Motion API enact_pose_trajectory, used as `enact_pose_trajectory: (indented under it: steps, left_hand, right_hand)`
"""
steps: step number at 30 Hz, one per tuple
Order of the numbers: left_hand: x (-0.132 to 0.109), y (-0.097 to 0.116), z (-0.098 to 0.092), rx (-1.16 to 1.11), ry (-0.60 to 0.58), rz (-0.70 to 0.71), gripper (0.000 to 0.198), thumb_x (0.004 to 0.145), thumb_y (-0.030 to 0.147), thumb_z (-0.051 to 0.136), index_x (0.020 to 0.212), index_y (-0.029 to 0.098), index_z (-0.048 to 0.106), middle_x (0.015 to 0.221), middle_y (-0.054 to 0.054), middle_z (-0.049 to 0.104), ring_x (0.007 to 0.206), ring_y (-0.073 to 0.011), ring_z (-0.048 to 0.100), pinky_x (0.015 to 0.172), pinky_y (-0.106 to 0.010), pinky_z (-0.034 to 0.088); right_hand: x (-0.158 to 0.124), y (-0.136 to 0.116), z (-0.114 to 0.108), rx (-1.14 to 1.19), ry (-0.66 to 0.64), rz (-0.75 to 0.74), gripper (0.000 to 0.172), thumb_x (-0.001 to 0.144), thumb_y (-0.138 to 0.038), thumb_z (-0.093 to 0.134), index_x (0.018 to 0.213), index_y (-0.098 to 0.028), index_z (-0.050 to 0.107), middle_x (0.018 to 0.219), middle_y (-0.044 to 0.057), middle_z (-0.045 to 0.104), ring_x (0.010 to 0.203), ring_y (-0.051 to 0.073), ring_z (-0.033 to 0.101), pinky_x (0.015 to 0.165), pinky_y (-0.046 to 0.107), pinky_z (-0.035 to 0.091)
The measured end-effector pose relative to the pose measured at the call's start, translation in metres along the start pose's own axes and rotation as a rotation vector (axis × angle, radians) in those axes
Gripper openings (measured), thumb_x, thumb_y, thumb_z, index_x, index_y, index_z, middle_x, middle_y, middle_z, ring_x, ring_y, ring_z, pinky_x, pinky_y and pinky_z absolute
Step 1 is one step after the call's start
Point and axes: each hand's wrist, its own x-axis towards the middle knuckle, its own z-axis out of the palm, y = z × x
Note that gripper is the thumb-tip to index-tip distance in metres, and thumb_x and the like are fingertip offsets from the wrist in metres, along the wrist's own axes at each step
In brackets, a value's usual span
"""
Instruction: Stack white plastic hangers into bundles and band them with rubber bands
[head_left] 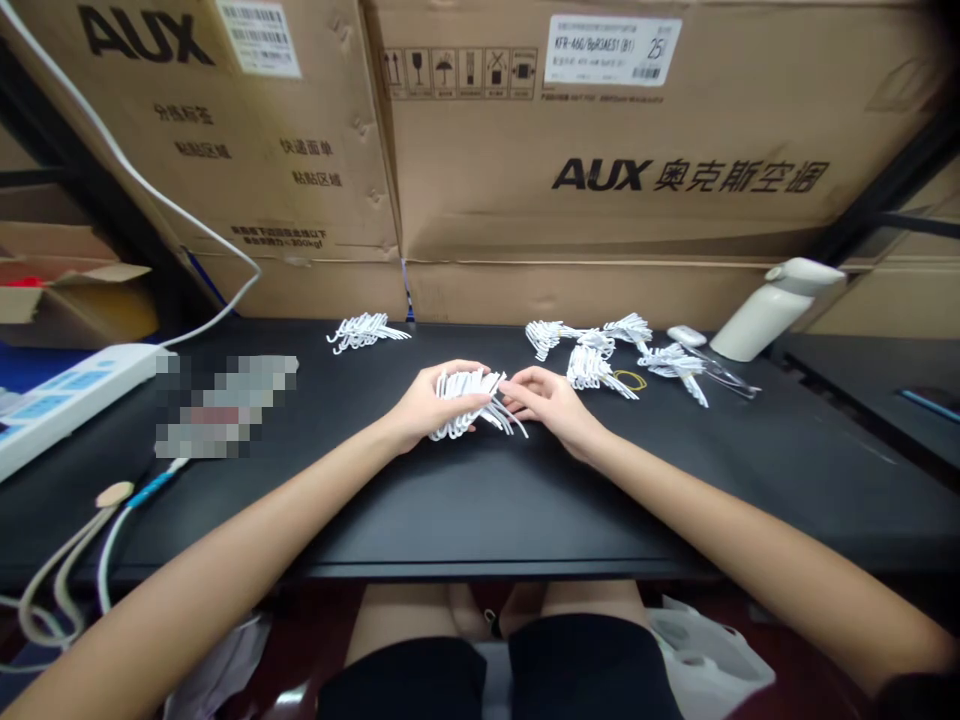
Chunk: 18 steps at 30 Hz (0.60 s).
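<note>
A bundle of white hooks (pixel 452 422), curved at the left and straight at the right, is in my left hand (pixel 420 408), thumb across the front. My right hand (pixel 556 405) meets the straight ends, its thumb and curled fingers closed on them. Any small item between those fingertips is hidden. Beyond my left hand lies a loose-looking pile of similar hooks (pixel 367 332). To the right of my right hand are several more hook bundles (pixel 591 370), and a yellow rubber band (pixel 631 380) is beside them.
The black table (pixel 450 520) backs onto large cardboard boxes (pixel 480 220). A white bottle (pixel 769 315), a small white case (pixel 685 337) and glasses (pixel 731 380) are at the right. On the left are a power strip (pixel 75 400), a blurred-out phone-shaped item (pixel 229 405) and cables (pixel 109 540).
</note>
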Motion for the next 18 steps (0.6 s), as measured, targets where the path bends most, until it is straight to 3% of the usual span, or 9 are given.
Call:
enact_pose_trajectory:
  steps: [4,6,13,18]
  left_hand:
    - [-0.006,0.002,0.004,0.333,-0.003,0.318,0.046,0.066,0.038,0.076,0.104,0.016,0.065,0.100,-0.007,0.069,0.089,-0.0211,0.064,0.082,-0.031,0.051]
    - [-0.010,0.005,0.006,0.409,0.000,0.388,0.046,0.067,0.040,0.074,0.106,0.017,0.065,0.102,-0.006,0.069,0.091,-0.0210,0.064,0.084,-0.029,0.049]
    - [-0.013,0.009,0.007,0.492,-0.118,0.347,0.072,0.070,0.046,0.072,0.134,0.020,0.048,0.113,-0.007,0.068,0.088,-0.0197,0.066,0.083,-0.027,0.048]
    - [-0.009,0.006,0.004,0.517,-0.138,0.351,0.060,0.069,0.047,0.072,0.119,0.017,0.059,0.114,-0.007,0.067,0.100,-0.0214,0.063,0.089,-0.026,0.045]
  right_hand:
    - [-0.002,-0.001,-0.007,-0.207,-0.347,-0.125,0.036,0.063,-0.032,0.079,0.091,-0.014,0.065,0.089,0.005,0.070,0.085,0.019,0.066,0.083,0.034,0.052]
    - [-0.003,0.002,-0.009,-0.235,-0.409,-0.221,0.042,0.066,-0.029,0.077,0.103,-0.015,0.063,0.100,0.006,0.070,0.095,0.022,0.065,0.088,0.036,0.050]
    - [0.003,0.016,-0.011,-0.375,-0.228,-0.418,0.026,0.072,-0.017,0.067,0.098,-0.016,0.066,0.097,0.005,0.072,0.096,0.026,0.066,0.087,0.037,0.050]
    - [0.002,0.013,-0.012,-0.527,-0.149,-0.440,0.014,0.068,-0.010,0.065,0.081,-0.015,0.066,0.079,0.003,0.071,0.084,0.025,0.068,0.079,0.035,0.052]
